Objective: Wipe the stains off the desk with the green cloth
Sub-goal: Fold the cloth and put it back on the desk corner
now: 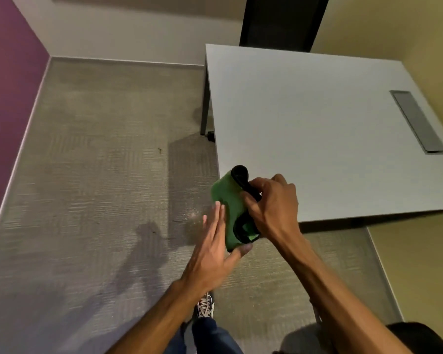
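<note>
A: While you stand at the lower-left corner of the desk (317,118), your right hand (274,205) has its fingers curled around the green cloth (228,198) and a black strap or handle (243,181) on it. Cloth sits centre frame, held just off the desk corner, partly over the carpet (100,162). Can't tell if it touches the desk edge.

B: And your left hand?

A: Your left hand (212,249) is flat, fingers straight, pressed along the cloth's left side, thumb under its lower end. Nothing gripped by it, just supporting.

B: Desk surface?

A: Light grey top, fills the right half of the frame. Grey cable-tray lid (417,121) at right edge, well apart from the cloth. Stains: too faint to tell at this blur.

B: Rest?

A: Purple wall (8,85) at upper left, dark panel (281,19) at top behind the desk, one desk leg (205,103) with a caster just left of the top. Your shoe (205,305) and a blue trouser leg (210,335) show at bottom centre.
</note>
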